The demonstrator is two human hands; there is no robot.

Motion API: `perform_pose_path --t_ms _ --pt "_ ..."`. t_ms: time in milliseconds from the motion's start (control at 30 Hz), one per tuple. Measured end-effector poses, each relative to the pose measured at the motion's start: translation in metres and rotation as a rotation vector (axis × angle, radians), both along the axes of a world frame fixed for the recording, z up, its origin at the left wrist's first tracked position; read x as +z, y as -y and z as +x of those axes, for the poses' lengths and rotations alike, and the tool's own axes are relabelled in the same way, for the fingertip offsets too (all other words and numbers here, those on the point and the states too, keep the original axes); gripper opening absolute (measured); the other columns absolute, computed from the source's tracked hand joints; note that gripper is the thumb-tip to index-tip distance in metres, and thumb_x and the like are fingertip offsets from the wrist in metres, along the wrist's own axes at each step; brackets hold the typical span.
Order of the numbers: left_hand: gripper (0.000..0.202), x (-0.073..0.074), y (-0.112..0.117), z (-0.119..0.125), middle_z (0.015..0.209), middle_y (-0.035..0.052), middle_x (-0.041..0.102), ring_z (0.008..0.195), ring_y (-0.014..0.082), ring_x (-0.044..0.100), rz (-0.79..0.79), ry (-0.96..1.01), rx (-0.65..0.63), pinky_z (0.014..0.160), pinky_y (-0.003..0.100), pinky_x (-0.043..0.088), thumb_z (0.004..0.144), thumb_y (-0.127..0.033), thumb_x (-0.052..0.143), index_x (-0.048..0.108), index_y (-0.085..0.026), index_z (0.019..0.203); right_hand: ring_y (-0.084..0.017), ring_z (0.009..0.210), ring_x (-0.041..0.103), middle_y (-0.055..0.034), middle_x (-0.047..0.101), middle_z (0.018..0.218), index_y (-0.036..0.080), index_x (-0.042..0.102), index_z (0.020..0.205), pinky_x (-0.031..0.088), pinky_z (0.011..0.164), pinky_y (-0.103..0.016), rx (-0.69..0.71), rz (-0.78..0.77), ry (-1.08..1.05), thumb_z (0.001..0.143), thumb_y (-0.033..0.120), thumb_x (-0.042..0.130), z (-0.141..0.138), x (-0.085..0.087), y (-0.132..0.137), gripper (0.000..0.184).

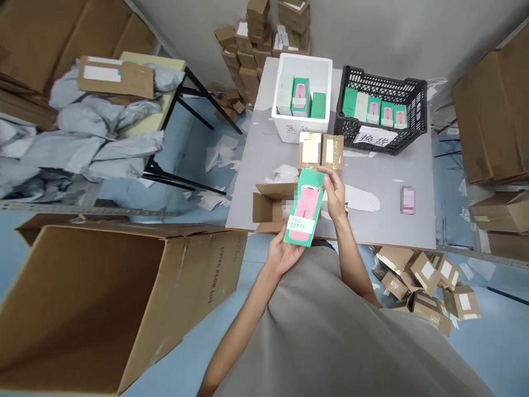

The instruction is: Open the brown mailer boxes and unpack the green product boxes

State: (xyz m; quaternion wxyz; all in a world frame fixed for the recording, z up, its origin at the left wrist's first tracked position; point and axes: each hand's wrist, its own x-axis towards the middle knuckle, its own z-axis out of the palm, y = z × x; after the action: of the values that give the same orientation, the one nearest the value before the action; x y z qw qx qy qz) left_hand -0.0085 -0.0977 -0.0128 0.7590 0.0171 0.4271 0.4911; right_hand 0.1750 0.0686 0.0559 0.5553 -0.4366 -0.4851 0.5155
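I hold a green product box with a pink item printed on it over the near edge of the grey table. My left hand cups its bottom end, fingers closed under it. My right hand grips its top right corner. An opened small cardboard box lies on the table just left of the green box. Two small brown boxes with pale labels sit side by side just beyond it.
A white bin and a black crate at the table's far side hold more green boxes. A small pink item lies to the right. A large open carton stands on the floor at left, with small boxes at right.
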Motion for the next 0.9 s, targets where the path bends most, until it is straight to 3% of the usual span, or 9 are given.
perform_pose_path --t_ms 100,233,333,433,700,800,900 --pt "0.061 0.009 0.001 0.009 0.138 0.0189 0.089 0.138 0.0433 0.084 -0.041 0.033 -0.044 0.114 0.059 0.072 0.093 -0.058 0.09 0.084 -0.022 0.141 -0.036 0.135 0.078 -0.0077 0.087 0.128 0.032 0.083 0.119 0.067 0.117 -0.053 0.052 0.022 0.021 0.098 0.096 0.076 0.004 0.001 -0.001 0.067" --pt "0.07 0.016 0.0 0.015 0.143 0.0187 0.087 0.147 0.0473 0.079 0.009 0.007 -0.067 0.117 0.065 0.07 0.09 -0.062 0.09 0.081 -0.025 0.148 -0.033 0.128 0.08 -0.0072 0.087 0.128 0.032 0.083 0.12 0.067 0.118 -0.053 0.068 0.05 0.037 0.1 0.097 0.074 0.007 -0.001 -0.003 0.069" --pt "0.07 0.014 -0.002 0.016 0.146 0.0211 0.085 0.148 0.0489 0.077 0.024 0.003 -0.114 0.114 0.062 0.072 0.089 -0.068 0.091 0.082 -0.023 0.142 -0.032 0.131 0.08 -0.0072 0.086 0.132 0.032 0.082 0.125 0.066 0.121 -0.053 0.062 0.054 0.047 0.1 0.099 0.072 0.006 -0.005 -0.007 0.072" --pt "0.069 0.012 -0.005 0.017 0.148 0.0218 0.084 0.149 0.0459 0.077 0.026 -0.039 -0.081 0.112 0.056 0.074 0.09 -0.071 0.093 0.083 -0.021 0.137 -0.033 0.133 0.079 -0.007 0.085 0.133 0.032 0.079 0.127 0.067 0.121 -0.054 0.043 0.07 0.048 0.097 0.099 0.075 0.007 -0.01 -0.011 0.074" --pt "0.072 0.026 -0.023 0.018 0.13 0.0138 0.088 0.134 0.0393 0.084 0.27 -0.405 0.032 0.11 0.054 0.074 0.076 -0.062 0.113 0.084 -0.025 0.131 -0.031 0.134 0.077 -0.0068 0.083 0.13 0.031 0.079 0.124 0.067 0.117 -0.047 -0.046 0.078 0.046 0.101 0.098 0.071 0.028 -0.024 -0.021 0.071" --pt "0.072 0.033 -0.029 0.019 0.136 0.0135 0.087 0.133 0.0372 0.084 0.311 -0.528 0.068 0.11 0.051 0.074 0.076 -0.061 0.113 0.084 -0.026 0.132 -0.03 0.129 0.078 -0.0066 0.082 0.128 0.032 0.078 0.123 0.069 0.11 -0.044 -0.087 0.059 -0.014 0.1 0.095 0.076 0.031 -0.025 -0.022 0.067" --pt "0.067 0.04 -0.035 0.023 0.147 0.0148 0.082 0.145 0.038 0.077 0.361 -0.68 0.134 0.118 0.05 0.07 0.078 -0.059 0.112 0.085 -0.025 0.128 -0.031 0.132 0.077 -0.0074 0.082 0.134 0.033 0.077 0.127 0.068 0.114 -0.046 -0.092 0.04 -0.037 0.094 0.095 0.083 0.022 -0.02 -0.022 0.07"
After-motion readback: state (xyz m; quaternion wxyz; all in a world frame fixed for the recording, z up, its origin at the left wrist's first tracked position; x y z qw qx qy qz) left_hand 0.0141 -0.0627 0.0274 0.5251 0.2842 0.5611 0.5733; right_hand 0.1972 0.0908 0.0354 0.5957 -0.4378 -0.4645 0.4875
